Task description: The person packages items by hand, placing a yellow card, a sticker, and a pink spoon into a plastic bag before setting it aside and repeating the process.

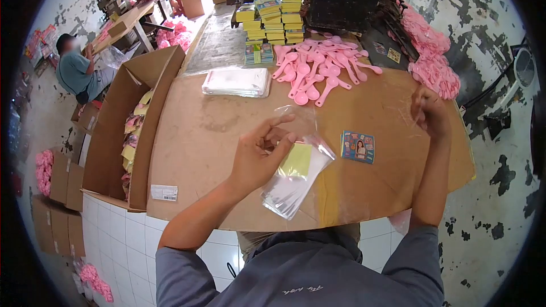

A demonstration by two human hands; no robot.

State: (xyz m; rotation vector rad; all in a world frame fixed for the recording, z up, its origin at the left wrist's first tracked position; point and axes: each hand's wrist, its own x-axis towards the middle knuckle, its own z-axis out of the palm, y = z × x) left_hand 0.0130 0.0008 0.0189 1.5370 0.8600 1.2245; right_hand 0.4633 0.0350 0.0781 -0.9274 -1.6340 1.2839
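Observation:
My left hand is closed with thumb and fingers pinched at the upper edge of a clear plastic bag. A pale yellow card shows at the bag, near its mouth; several bags appear fanned under it. My right hand is raised at the table's right side, fingers curled and smeared by motion, so I cannot make out whether it holds anything. Between the hands lies a small stack of blue printed cards. Further back is a heap of pink plastic measuring spoons.
A pack of clear bags lies at the table's back left. Stacks of yellow-edged cards stand behind. A cardboard box with filled packets sits left. Pink bundles lie at right. Another person sits far left.

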